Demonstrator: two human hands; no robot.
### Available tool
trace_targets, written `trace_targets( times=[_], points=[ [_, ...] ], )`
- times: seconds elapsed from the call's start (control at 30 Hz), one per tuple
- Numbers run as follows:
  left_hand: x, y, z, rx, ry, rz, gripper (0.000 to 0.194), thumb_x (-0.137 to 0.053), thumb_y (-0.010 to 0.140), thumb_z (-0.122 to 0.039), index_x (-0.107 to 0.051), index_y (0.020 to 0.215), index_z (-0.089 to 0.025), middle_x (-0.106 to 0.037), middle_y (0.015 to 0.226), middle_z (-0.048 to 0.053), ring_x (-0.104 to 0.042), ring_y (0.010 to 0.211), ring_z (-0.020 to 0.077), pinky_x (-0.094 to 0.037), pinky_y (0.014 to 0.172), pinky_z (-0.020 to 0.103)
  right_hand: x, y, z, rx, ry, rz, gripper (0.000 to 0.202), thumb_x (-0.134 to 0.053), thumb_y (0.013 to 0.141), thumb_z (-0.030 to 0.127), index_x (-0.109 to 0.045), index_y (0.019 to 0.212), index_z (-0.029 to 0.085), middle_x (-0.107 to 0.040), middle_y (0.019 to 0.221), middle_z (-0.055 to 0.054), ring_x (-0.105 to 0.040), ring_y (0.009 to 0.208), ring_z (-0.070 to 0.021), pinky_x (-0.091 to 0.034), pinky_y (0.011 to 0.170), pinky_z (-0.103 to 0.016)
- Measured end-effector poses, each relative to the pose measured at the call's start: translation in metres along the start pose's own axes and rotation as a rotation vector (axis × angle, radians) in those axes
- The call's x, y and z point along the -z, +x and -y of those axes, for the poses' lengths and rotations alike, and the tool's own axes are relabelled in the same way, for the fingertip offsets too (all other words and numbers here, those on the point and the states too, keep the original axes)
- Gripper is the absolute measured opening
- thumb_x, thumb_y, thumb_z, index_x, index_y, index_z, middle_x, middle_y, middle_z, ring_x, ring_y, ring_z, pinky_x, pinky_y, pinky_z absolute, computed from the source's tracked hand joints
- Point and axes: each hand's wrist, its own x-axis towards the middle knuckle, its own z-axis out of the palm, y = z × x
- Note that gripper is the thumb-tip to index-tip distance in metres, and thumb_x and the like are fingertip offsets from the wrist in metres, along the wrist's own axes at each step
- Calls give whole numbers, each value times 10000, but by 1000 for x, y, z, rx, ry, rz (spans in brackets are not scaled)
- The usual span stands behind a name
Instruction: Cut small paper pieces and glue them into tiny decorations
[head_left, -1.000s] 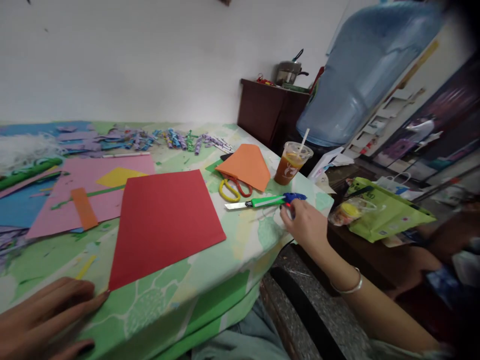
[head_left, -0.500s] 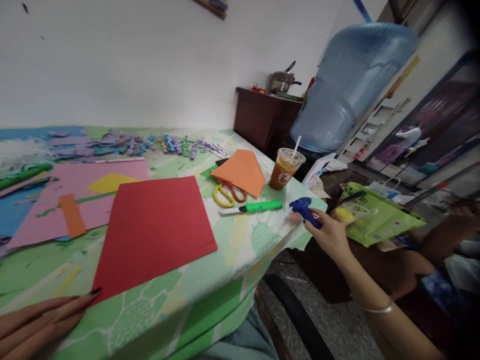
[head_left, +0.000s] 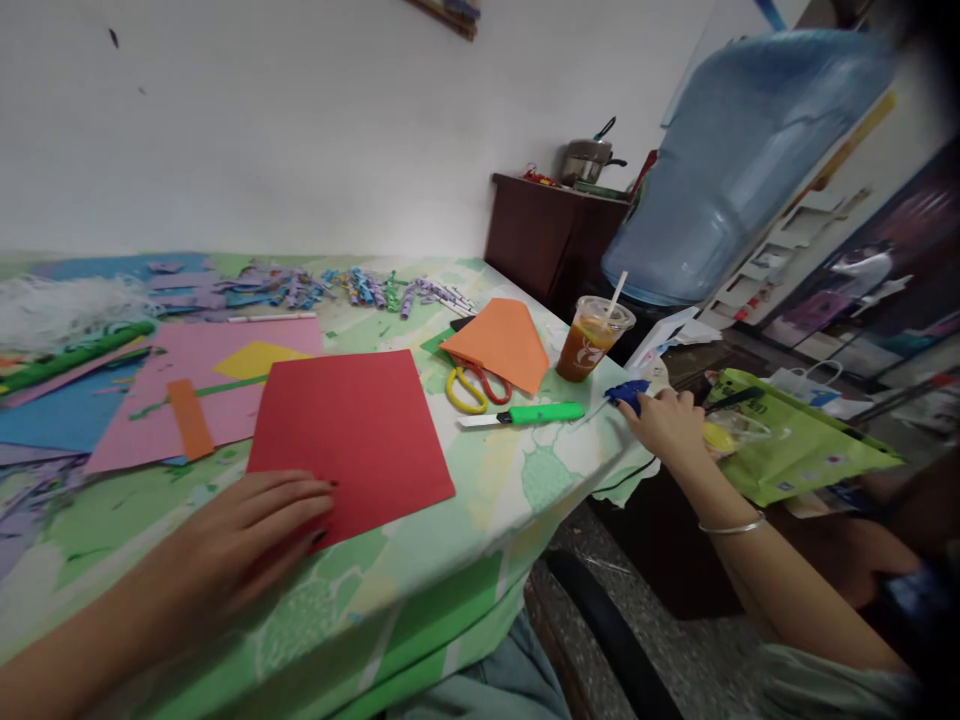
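Observation:
My left hand lies with its fingers stretched over the near left corner of a sheet of red paper. At the table's right edge my right hand is closed around a blue glue gun, most of which its fingers hide. A dark cord hangs by the table edge below it. To the left of the glue gun lies a green utility knife with its blade out. Behind the knife, scissors with yellow and red handles are partly under folded orange paper.
A cup of brown drink with a straw stands near the right edge. Pink paper, curled paper strips and white shreds cover the left and back. A large water bottle and a green bag are beyond the table.
My left hand has slid from the red paper's near corner further onto the sheet. My right hand still grips the glue gun, which is now more covered. The view has turned slightly left.

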Motion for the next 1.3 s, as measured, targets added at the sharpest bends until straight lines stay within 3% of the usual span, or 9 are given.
trace_targets(
  times=[0.17,0.37,0.53,0.63,0.77,0.87,0.97,1.07,1.3],
  points=[
    [8,90,-38,-89,29,176,322,-499,912,-331,-632,1189,-233,-598,1316,93,-526,1214,262,-421,1011,409,8,-1,58,338,156,98,402,-550,876,380,-609,1225,188,-555,1277,-177,-437,1153,-364,-347,867,-451],
    [-15,104,-34,17,-16,315,555,-469,898,-510,-471,1383,-240,-443,1472,116,-387,1349,323,-294,1084,523,8,7,105,531,381,223,186,-624,784,207,-656,956,143,-672,980,-124,-563,951,-273,-398,811,-361],
    [-15,101,-37,34,-32,341,548,-415,926,-506,-444,1402,-237,-410,1493,113,-355,1376,300,-227,1116,509,38,-9,100,485,588,144,259,-400,935,260,-583,1077,145,-661,1000,-113,-618,889,-211,-459,763,-303],
    [-18,104,-42,60,-55,324,523,-414,932,-480,-468,1383,-221,-420,1486,123,-357,1372,304,-242,1104,515,58,-31,86,393,665,132,324,-304,984,325,-571,1074,164,-658,796,-70,-628,713,-184,-469,659,-286],
    [-22,110,-55,102,-88,309,473,-419,936,-431,-517,1330,-190,-420,1482,143,-368,1357,332,-226,1080,597,64,-65,74,268,904,533,297,-483,916,420,-544,1087,185,-612,767,-4,-554,461,-109,-436,457,-234],
    [-17,117,-68,182,-236,224,414,-483,902,-410,-585,1236,-188,-498,1417,146,-427,1309,320,-280,1070,565,63,-93,75,265,969,609,217,-554,883,363,-570,995,177,-616,794,-6,-553,478,-94,-454,465,-221],
    [-8,125,-83,368,-524,87,403,-603,819,-441,-635,1109,-163,-624,1238,139,-567,1145,278,-422,989,437,67,-118,81,292,1048,559,214,-543,901,340,-578,1033,175,-645,821,-25,-592,594,-125,-496,528,-229],
    [-1,134,-97,502,-851,95,391,-680,753,-449,-657,1013,-158,-696,1041,102,-654,887,219,-510,794,342,76,-134,86,370,1034,441,182,-568,899,307,-597,1034,188,-671,922,-45,-632,799,-167,-520,717,-270],
    [-3,142,-109,632,-1101,151,162,-740,685,-299,-688,652,-149,-688,642,31,-624,634,142,-463,614,240,81,-144,85,431,955,336,206,-584,900,269,-586,1100,216,-684,989,-45,-642,867,-171,-508,770,-268]
  ],
)
